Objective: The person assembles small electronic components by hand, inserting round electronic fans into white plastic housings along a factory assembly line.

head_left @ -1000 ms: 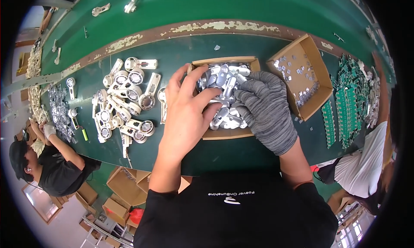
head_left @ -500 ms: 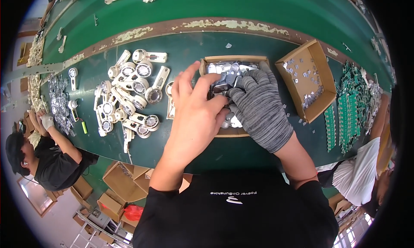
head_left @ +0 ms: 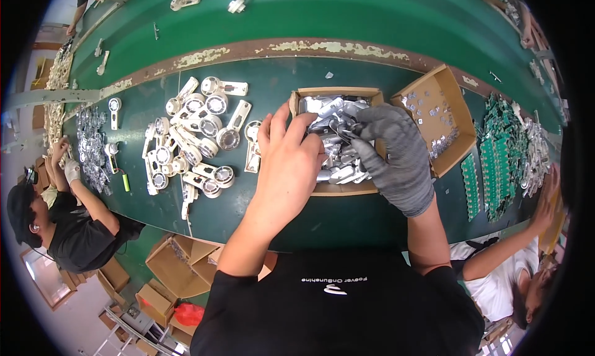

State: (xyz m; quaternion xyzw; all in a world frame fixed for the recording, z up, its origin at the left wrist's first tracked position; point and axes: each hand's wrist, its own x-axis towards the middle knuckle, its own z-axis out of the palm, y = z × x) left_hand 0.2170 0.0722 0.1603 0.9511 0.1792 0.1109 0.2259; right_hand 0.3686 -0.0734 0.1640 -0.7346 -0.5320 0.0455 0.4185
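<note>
I am viewing a green worktop by head camera. Cream housings are lying heaped toward its left end, green circuit boards toward its right. An open cardboard box is sitting between them, midway from far edge to near edge. The gloved right hand is hovering at its right wall, the bare left hand at its left; both are curling their fingers, grip I cannot tell. Silver parts are filling the box.
</note>
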